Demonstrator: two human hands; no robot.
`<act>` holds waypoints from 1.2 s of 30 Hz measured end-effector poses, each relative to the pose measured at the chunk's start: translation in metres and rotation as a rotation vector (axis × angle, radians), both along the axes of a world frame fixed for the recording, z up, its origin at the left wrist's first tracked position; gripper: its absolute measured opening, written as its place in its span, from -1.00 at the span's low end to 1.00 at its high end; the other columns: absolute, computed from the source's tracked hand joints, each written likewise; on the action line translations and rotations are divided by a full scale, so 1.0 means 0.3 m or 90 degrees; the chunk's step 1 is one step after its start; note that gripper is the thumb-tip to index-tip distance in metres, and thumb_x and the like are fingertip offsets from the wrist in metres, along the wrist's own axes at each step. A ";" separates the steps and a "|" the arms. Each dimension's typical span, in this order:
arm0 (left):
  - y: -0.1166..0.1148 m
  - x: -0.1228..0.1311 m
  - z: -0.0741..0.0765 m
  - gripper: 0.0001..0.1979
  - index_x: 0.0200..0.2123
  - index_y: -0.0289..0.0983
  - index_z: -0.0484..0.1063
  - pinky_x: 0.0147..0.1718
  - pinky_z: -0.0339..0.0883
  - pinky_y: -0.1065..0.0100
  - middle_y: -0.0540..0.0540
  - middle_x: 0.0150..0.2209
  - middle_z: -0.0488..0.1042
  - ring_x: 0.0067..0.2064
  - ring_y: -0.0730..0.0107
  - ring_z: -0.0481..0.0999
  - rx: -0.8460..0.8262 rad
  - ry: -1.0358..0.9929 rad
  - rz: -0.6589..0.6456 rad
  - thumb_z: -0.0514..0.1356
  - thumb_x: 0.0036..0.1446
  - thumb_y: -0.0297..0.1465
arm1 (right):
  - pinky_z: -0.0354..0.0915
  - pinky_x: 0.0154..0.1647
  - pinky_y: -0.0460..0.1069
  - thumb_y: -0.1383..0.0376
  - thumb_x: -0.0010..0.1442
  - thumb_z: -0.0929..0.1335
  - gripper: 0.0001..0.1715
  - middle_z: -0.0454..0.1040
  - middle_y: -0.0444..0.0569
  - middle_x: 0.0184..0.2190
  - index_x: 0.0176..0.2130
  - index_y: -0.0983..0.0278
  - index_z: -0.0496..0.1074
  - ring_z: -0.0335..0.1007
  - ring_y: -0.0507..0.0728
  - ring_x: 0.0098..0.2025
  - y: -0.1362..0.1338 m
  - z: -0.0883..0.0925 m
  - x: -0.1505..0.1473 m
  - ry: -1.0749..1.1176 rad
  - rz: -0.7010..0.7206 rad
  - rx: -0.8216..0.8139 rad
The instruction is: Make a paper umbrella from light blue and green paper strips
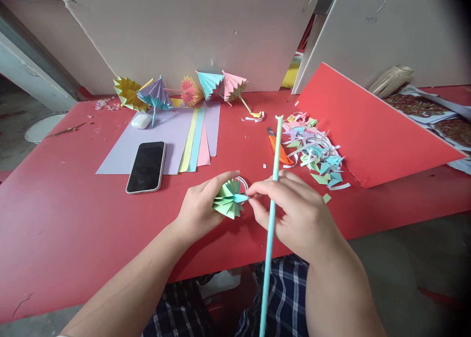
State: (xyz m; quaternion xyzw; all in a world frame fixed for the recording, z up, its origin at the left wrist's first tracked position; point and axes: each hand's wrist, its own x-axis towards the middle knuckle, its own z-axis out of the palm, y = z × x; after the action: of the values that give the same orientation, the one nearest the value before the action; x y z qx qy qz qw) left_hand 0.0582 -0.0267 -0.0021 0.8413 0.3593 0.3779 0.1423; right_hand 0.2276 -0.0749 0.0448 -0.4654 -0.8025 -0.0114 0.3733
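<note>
My left hand [200, 204] is wrapped round a pleated green paper umbrella top [228, 207], whose blue centre points right. At that blue tip, the thumb and forefinger of my right hand [294, 207] are pinched together. A long blue paper stick [270, 234] with a pale green upper end rests between the fingers of my right hand, slanting down past the table edge. A thin white strip curls above the green pleats. Whether my right fingertips grip the tip or only touch it is hard to see.
Finished paper umbrellas [156, 94] stand along the back. Left of centre lie coloured sheets [121, 153], a phone [146, 168] and a white case [141, 120]. An orange cutter [282, 153], paper scraps [326, 155] and a leaning red board [368, 131] are on the right.
</note>
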 end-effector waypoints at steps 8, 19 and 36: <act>0.000 0.000 0.003 -0.58 -0.07 -0.20 0.23 -0.54 0.25 0.53 0.04 -0.40 0.48 -0.48 0.55 0.42 -0.010 0.000 0.002 0.19 -0.05 -0.41 | 0.18 -0.47 -0.04 0.48 0.04 0.28 -0.85 0.40 -0.11 -0.54 -0.37 0.25 0.36 0.21 0.03 -0.48 -0.005 0.007 -0.003 -0.012 -0.025 0.029; 0.001 0.001 0.003 -0.59 -0.07 -0.21 0.24 -0.55 0.25 0.52 0.04 -0.42 0.48 -0.49 0.54 0.42 -0.018 -0.005 0.000 0.17 -0.05 -0.42 | 0.19 -0.47 -0.05 0.47 0.04 0.28 -0.87 0.40 -0.12 -0.56 -0.41 0.26 0.35 0.19 0.02 -0.51 -0.008 0.016 -0.009 -0.024 -0.046 0.043; -0.001 0.002 -0.001 -0.58 -0.06 -0.20 0.23 -0.52 0.26 0.52 0.02 -0.37 0.48 -0.47 0.54 0.42 -0.025 0.000 -0.002 0.16 -0.05 -0.45 | 0.18 -0.46 -0.04 0.48 0.04 0.27 -0.86 0.37 -0.14 -0.60 -0.44 0.25 0.33 0.21 0.03 -0.51 -0.004 0.011 -0.013 -0.059 -0.060 0.063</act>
State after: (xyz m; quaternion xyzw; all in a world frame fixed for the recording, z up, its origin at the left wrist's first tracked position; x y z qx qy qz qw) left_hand 0.0587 -0.0270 -0.0023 0.8391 0.3653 0.3701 0.1596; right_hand 0.2238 -0.0759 0.0481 -0.4827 -0.7945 -0.0899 0.3574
